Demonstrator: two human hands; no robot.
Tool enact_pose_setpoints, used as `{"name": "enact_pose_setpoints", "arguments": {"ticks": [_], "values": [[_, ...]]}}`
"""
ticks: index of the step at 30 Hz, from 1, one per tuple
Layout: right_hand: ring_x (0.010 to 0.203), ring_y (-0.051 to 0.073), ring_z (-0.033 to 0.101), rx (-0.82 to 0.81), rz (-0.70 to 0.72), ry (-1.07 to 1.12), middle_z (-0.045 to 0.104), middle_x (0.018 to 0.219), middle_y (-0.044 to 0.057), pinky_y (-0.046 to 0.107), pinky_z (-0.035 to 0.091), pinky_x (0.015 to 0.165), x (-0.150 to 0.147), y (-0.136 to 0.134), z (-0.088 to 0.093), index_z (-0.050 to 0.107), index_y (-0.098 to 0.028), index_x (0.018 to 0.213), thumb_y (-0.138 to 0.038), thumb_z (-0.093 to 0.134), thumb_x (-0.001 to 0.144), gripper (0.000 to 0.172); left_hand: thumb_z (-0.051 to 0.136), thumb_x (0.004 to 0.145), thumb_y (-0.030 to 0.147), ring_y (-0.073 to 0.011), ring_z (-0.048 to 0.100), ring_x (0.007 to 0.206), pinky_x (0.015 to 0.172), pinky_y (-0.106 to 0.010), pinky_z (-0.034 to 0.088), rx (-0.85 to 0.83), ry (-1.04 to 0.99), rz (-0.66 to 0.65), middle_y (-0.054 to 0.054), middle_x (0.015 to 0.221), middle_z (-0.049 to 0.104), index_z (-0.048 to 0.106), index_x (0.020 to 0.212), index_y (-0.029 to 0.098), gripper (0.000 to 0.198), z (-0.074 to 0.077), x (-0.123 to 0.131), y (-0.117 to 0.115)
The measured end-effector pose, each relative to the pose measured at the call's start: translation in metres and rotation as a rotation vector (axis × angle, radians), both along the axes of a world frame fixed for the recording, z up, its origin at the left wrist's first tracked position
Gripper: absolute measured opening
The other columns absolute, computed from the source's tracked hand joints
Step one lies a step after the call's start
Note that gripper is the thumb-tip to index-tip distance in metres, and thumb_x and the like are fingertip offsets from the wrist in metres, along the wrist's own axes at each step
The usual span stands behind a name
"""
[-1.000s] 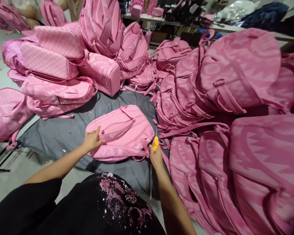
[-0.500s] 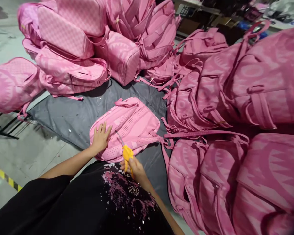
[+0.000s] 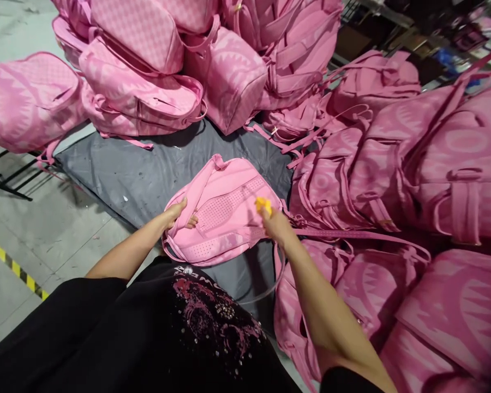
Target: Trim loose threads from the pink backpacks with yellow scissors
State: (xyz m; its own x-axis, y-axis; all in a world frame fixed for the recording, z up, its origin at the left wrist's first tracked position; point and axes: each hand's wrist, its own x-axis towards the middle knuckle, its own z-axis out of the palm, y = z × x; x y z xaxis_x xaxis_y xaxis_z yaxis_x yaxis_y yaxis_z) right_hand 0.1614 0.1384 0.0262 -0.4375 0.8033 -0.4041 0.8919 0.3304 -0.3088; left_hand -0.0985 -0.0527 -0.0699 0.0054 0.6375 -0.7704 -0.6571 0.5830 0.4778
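Note:
A pink backpack (image 3: 225,213) lies back-side up on a grey sheet (image 3: 147,169) in front of me, its perforated panel and straps showing. My left hand (image 3: 179,214) grips its left edge, fingers curled under a strap. My right hand (image 3: 275,222) is closed round yellow-handled scissors (image 3: 263,204) at the backpack's right side, near a long strap that runs off to the right. The scissor blades are hidden or blurred.
Piles of pink backpacks (image 3: 393,158) surround the sheet at the back, left and right. Bare concrete floor with a yellow-black tape line (image 3: 12,267) lies to the left. A dark metal rack (image 3: 4,180) stands at far left. Tables with clutter show at top right.
My right hand moved with the scissors from near my body up to the backpack's right side. My left hand went from lying flat on the backpack to gripping its edge. The view tilted down.

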Motion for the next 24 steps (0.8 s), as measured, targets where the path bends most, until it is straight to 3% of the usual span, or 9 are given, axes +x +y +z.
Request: {"name": "enact_pose_setpoints", "arguments": {"ticks": [2,6,7,11,14,16,19,22,24], "values": [[0.091,0.024,0.07,-0.084,0.082,-0.017,0.073,0.101,0.015,0.029,0.049,0.075,-0.006,-0.007,0.004,0.064,-0.014,0.123,-0.052,0.036,0.099,0.052,0.015,0.098,0.06,-0.0222,0.071,0.06,0.058,-0.034,0.06,-0.002,-0.003,0.001,-0.015,0.073,0.072,0.058,0.122,0.01,0.07,-0.002,0.001,0.002],[0.098,0.029,0.069,0.127,-0.056,-0.152,0.071,0.109,0.02,0.033,0.049,0.079,-0.011,-0.012,0.018,0.061,-0.01,0.128,-0.048,0.04,0.099,0.052,0.015,0.098,0.061,-0.0234,0.072,0.063,0.059,-0.035,0.06,0.009,-0.026,0.021,-0.015,0.074,0.072,0.058,0.12,0.009,0.071,-0.006,0.001,0.003],[0.097,0.029,0.069,0.12,-0.037,-0.158,0.072,0.107,0.02,0.033,0.049,0.079,-0.012,-0.016,0.02,0.062,-0.009,0.126,-0.047,0.043,0.098,0.051,0.016,0.098,0.061,-0.0238,0.072,0.065,0.06,-0.036,0.061,0.003,-0.042,0.015,-0.016,0.075,0.072,0.058,0.119,0.009,0.07,-0.008,0.0,0.003],[0.076,0.022,0.068,-0.228,0.244,0.013,0.075,0.089,0.01,0.028,0.049,0.071,-0.025,-0.034,0.028,0.067,-0.016,0.121,-0.052,0.049,0.095,0.048,0.017,0.098,0.061,-0.0247,0.072,0.066,0.061,-0.038,0.061,-0.038,-0.072,0.014,-0.016,0.078,0.072,0.058,0.116,0.01,0.069,-0.017,-0.005,0.004],[0.071,0.021,0.066,-0.034,0.116,-0.016,0.074,0.089,0.013,0.028,0.048,0.066,-0.039,-0.036,0.032,0.065,-0.012,0.121,-0.051,0.044,0.098,0.05,0.015,0.098,0.06,-0.0251,0.072,0.067,0.06,-0.039,0.061,-0.024,-0.121,0.011,-0.016,0.078,0.072,0.058,0.114,0.01,0.068,-0.024,-0.011,0.004],[0.073,0.02,0.066,-0.038,0.164,-0.042,0.074,0.09,0.012,0.027,0.047,0.067,-0.049,-0.036,0.035,0.065,-0.013,0.118,-0.049,0.047,0.097,0.046,0.015,0.098,0.059,-0.0247,0.071,0.065,0.059,-0.039,0.06,-0.01,-0.173,-0.015,-0.016,0.076,0.071,0.058,0.112,0.009,0.067,-0.026,-0.014,0.004],[0.068,0.017,0.064,-0.279,0.399,-0.032,0.072,0.079,0.006,0.024,0.046,0.063,-0.059,-0.046,0.042,0.067,-0.017,0.115,-0.049,0.054,0.093,0.04,0.014,0.099,0.057,-0.023,0.068,0.061,0.057,-0.037,0.058,-0.016,-0.203,-0.047,-0.013,0.07,0.068,0.059,0.108,0.009,0.067,-0.023,-0.016,0.005],[0.059,0.016,0.059,-0.161,0.328,-0.051,0.067,0.067,0.005,0.024,0.042,0.056,-0.053,-0.061,0.051,0.068,-0.016,0.112,-0.05,0.051,0.094,0.042,0.014,0.098,0.06,-0.0212,0.064,0.058,0.054,-0.033,0.054,-0.023,-0.1,-0.047,-0.011,0.067,0.066,0.061,0.106,0.011,0.068,-0.016,-0.01,0.005],[0.054,0.016,0.057,-0.281,0.339,-0.081,0.063,0.061,0.002,0.024,0.041,0.054,-0.038,-0.064,0.057,0.068,-0.017,0.111,-0.054,0.053,0.092,0.044,0.02,0.097,0.064,-0.0211,0.064,0.063,0.058,-0.032,0.052,-0.017,0.06,0.019,-0.011,0.074,0.067,0.06,0.111,0.013,0.067,-0.01,0.0,0.004]]}}
